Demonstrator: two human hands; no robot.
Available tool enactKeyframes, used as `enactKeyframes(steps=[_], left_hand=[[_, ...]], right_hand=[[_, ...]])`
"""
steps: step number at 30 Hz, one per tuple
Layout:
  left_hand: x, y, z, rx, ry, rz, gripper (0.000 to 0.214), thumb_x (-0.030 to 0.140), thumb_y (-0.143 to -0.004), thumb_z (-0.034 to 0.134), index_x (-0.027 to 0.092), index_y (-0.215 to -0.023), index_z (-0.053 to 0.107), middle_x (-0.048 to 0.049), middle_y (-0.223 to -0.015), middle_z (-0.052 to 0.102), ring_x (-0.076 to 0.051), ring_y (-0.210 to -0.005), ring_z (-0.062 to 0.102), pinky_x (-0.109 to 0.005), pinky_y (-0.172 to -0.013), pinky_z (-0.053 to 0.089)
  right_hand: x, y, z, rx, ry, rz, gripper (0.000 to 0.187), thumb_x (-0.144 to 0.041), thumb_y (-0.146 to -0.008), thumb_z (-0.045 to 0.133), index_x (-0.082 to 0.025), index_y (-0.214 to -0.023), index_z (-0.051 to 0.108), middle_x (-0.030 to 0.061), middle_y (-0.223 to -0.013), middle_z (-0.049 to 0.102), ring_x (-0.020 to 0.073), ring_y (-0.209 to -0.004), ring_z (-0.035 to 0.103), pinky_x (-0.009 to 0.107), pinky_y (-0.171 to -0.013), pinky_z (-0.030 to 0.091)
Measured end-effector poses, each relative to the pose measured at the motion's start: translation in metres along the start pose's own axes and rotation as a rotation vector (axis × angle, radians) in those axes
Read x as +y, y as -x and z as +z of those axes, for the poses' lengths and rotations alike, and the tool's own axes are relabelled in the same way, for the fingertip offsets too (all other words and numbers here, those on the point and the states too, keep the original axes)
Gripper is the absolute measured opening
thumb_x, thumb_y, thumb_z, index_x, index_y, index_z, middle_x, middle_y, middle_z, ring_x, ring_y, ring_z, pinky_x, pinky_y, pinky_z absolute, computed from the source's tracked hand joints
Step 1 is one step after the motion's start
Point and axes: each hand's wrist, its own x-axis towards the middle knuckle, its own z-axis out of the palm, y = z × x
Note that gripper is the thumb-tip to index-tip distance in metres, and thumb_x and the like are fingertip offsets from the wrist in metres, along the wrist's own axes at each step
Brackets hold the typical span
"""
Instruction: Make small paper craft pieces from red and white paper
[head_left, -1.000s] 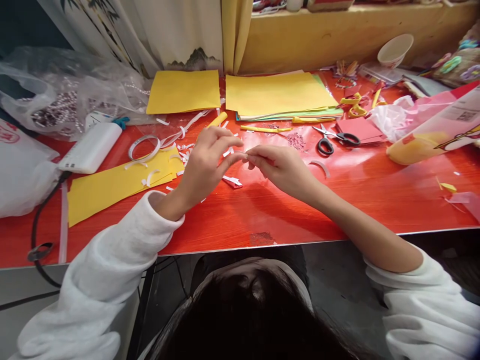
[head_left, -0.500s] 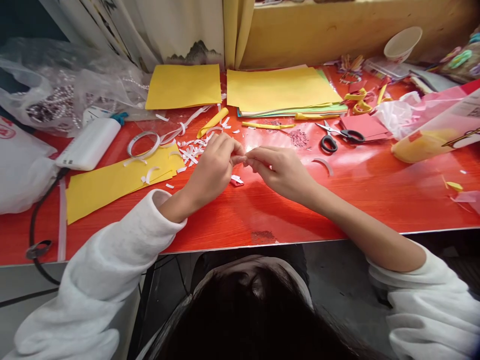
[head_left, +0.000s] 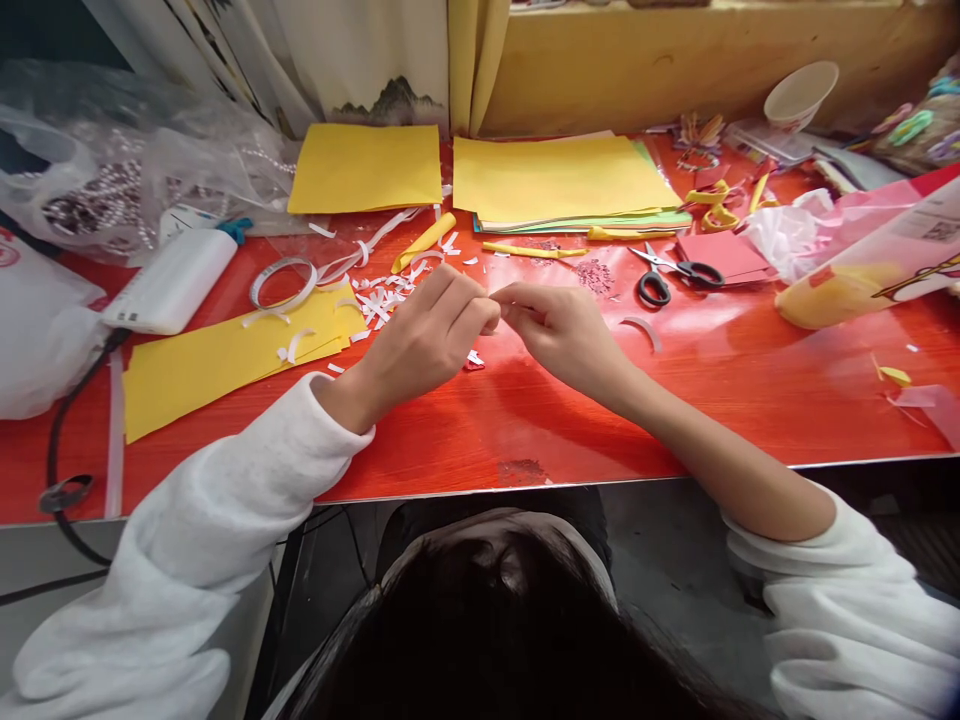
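Observation:
My left hand (head_left: 431, 340) is closed, its fingers curled, knuckles up, above the red table (head_left: 450, 440). Its fingertips meet those of my right hand (head_left: 562, 335), which is pinched together. Whatever lies between the fingertips is hidden or too small to make out. Just below the hands sits a small red piece with white bits (head_left: 474, 361). White paper scraps (head_left: 379, 300) are scattered to the left of my left hand. A curved white strip (head_left: 642, 330) lies to the right of my right hand.
Black-handled scissors (head_left: 664, 270) lie beside red paper squares (head_left: 724, 260). Yellow sheets (head_left: 562, 180) are stacked at the back; yellow strips (head_left: 217, 360) lie left, near a tape roll (head_left: 259, 290) and a white power bank (head_left: 172, 280). A pink-and-clear bag (head_left: 847, 270) is at right.
My left hand has rolled over, its knuckles now covering its thumb and fingertips. My right hand stays pinched against it. The whole view has shifted slightly.

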Motion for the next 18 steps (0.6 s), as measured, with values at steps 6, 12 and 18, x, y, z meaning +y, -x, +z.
enactKeyframes(steps=[6,12,18], left_hand=[[0.003,-0.004,-0.011,0.174,0.150,-0.092,0.013,0.018,-0.090,0.049,0.019,-0.083,0.059,-0.0022,-0.081,0.063,-0.014,-0.081,0.058,-0.031,-0.075,0.049],[-0.011,-0.004,-0.008,-0.018,0.664,-0.495,0.012,0.018,-0.082,0.059,0.018,-0.083,0.071,-0.0005,-0.084,0.072,-0.013,-0.081,0.066,-0.030,-0.080,0.054],[-0.012,-0.004,-0.011,-0.078,0.725,-0.697,0.024,0.026,-0.080,0.063,0.023,-0.103,0.071,-0.0011,-0.099,0.072,-0.017,-0.094,0.065,-0.034,-0.087,0.053]], right_hand=[[0.031,-0.009,-0.009,0.124,0.114,0.083,0.030,-0.018,-0.087,0.043,-0.016,-0.098,0.071,0.0072,-0.090,0.071,0.0178,-0.077,0.062,0.028,-0.068,0.042],[0.031,-0.007,-0.007,-0.104,0.372,0.103,0.052,-0.018,-0.086,0.040,-0.019,-0.138,0.047,0.0064,-0.082,0.071,0.0193,-0.068,0.059,0.030,-0.065,0.041],[0.042,-0.007,0.001,-0.231,0.519,-0.014,0.040,-0.024,-0.092,0.037,-0.010,-0.124,0.057,0.0164,-0.106,0.066,0.0279,-0.097,0.059,0.040,-0.083,0.043]])
